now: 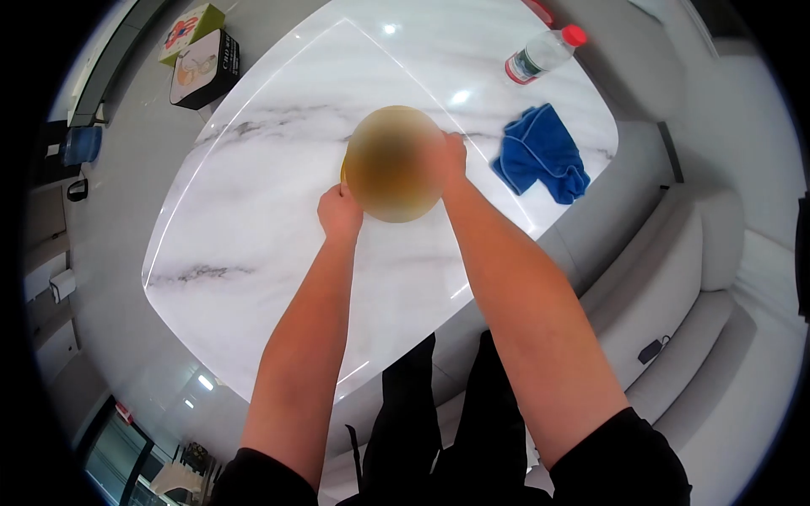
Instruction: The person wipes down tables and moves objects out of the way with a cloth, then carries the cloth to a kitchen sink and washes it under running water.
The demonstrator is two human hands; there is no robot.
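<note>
A round yellowish-brown thing (pixel 395 164), blurred so that its details cannot be made out, is over the white marbled table (pixel 253 219). My left hand (pixel 340 212) grips its lower left edge, with the fingers closed and the thumb at the rim. At its right edge is my right hand (pixel 454 156), closed against it and partly hidden by the blur. To the right of my right hand lies a crumpled blue cloth (pixel 542 154). Beyond the cloth, a clear bottle (pixel 544 56) with a red cap rests near the table's far right side.
Two boxes, one black and white (pixel 205 70) and one green (pixel 191 34), stand past the table's left edge. A grey sofa (pixel 658 287) runs along the right. Part of a red object (pixel 540 11) shows at the far edge.
</note>
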